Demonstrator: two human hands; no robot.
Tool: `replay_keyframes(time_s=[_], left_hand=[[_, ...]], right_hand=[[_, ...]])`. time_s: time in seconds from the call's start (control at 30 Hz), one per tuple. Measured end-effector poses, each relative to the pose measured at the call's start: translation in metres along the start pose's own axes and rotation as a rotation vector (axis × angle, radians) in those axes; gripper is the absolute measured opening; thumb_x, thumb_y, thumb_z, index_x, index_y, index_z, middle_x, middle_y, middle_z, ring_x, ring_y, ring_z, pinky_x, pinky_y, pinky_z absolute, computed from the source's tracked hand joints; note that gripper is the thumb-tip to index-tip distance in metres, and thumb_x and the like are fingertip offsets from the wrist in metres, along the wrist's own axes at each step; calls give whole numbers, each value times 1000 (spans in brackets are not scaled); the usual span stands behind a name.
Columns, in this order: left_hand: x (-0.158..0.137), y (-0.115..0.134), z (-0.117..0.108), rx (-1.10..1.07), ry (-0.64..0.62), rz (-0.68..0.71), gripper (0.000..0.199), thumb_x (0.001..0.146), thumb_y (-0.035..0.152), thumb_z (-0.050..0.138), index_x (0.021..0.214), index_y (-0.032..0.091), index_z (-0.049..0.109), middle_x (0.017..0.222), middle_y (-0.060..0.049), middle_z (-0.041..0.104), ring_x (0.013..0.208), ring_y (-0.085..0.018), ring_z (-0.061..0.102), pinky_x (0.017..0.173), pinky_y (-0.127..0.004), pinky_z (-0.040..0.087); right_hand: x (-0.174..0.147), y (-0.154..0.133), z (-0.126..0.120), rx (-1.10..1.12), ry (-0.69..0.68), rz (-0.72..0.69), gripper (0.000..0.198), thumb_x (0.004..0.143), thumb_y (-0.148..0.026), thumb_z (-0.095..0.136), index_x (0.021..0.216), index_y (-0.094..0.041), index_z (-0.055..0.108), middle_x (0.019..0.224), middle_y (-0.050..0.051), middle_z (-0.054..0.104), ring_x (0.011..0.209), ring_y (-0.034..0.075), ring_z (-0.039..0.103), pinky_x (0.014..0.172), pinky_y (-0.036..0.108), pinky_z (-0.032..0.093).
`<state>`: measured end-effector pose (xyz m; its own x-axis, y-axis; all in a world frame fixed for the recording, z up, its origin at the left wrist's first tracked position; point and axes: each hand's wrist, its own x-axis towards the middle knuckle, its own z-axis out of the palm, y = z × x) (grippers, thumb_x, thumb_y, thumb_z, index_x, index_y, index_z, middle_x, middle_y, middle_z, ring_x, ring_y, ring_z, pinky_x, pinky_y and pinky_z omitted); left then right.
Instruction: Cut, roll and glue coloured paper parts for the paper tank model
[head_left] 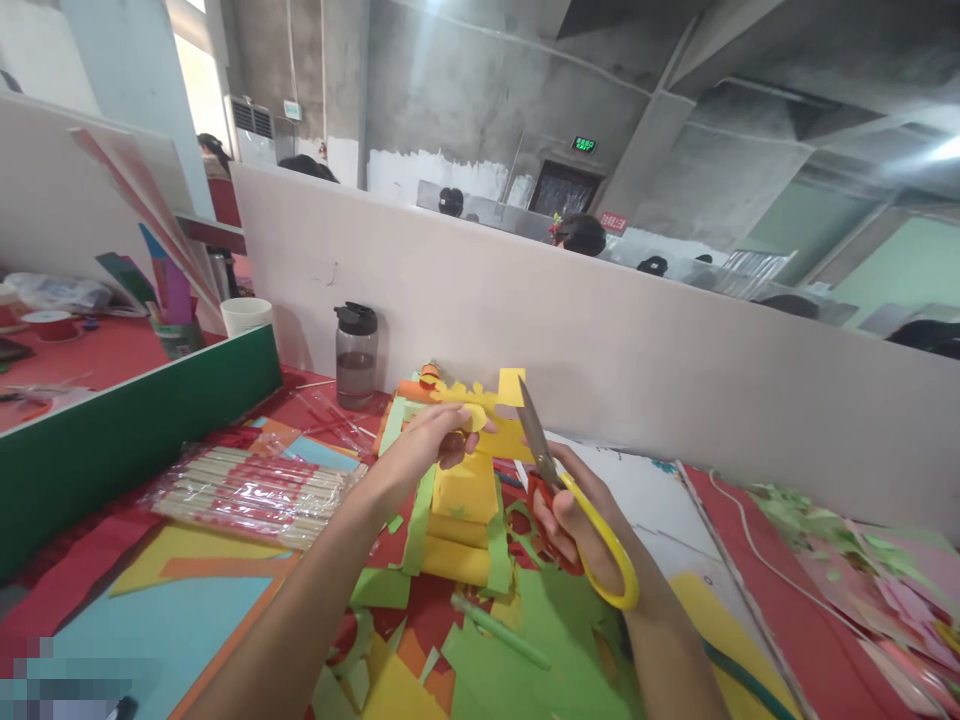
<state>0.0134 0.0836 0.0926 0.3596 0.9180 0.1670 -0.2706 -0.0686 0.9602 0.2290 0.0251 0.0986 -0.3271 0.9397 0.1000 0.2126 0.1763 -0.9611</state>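
Note:
Between the thumb and fingers of my left hand point(442, 437) is a small rounded piece of yellow paper point(475, 418). My right hand point(583, 515) is closed round a pair of scissors point(536, 430) with red and yellow handles, the blades pointing up. By the blade tips shows a small yellow paper square point(512, 386); I cannot tell whether the blades touch it. Under and behind my hands stands a paper model point(461, 490) in yellow with green edge strips. A jagged-edged yellow strip point(469, 393) lies at its far end, partly hidden by my left hand.
Green paper point(547, 620) and scraps cover the near table, with a light green stick point(501, 632) on them. Plastic-wrapped sticks point(247, 490) lie left, before a dark water bottle point(356, 357). A green divider point(142, 430) and white partition point(570, 340) border the space.

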Motion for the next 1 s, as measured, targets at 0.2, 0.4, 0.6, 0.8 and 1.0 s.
replay_keyframes(time_s=[0.2,0.4,0.6,0.8,1.0], left_hand=[[5,-1,-4,-176,61,24,36,86,41,55,95,10,71,75,-4,59,49,-6,33,47,-24,21],[3,3,-5,-230,158,62,31,84,40,60,91,12,71,78,-3,62,47,-4,34,44,-22,23],[4,0,-13,-206,245,80,29,82,43,66,90,15,71,98,-7,70,65,-9,55,58,-21,41],[-10,8,-5,140,-327,-44,36,94,48,53,93,19,73,106,-9,72,95,-18,65,81,-27,48],[-18,18,1,229,-852,-160,40,95,53,50,92,20,72,101,-7,75,93,-18,68,86,-30,51]], right_hand=[[-13,7,-23,43,-95,-75,76,83,-76,52,135,-20,48,62,-6,45,41,6,30,41,21,28],[-26,5,-38,-9,-366,71,81,71,-80,62,124,-20,64,60,-5,47,45,8,34,45,21,29],[-18,-15,-32,-324,-784,92,78,56,-76,76,109,-19,77,88,9,73,76,21,65,68,24,47],[-20,-20,-25,-313,-817,85,78,53,-74,80,105,-15,78,92,9,75,78,20,66,74,23,48],[-23,-26,-29,-384,-671,151,71,59,-71,78,107,-20,77,82,5,70,72,18,60,68,23,45]])
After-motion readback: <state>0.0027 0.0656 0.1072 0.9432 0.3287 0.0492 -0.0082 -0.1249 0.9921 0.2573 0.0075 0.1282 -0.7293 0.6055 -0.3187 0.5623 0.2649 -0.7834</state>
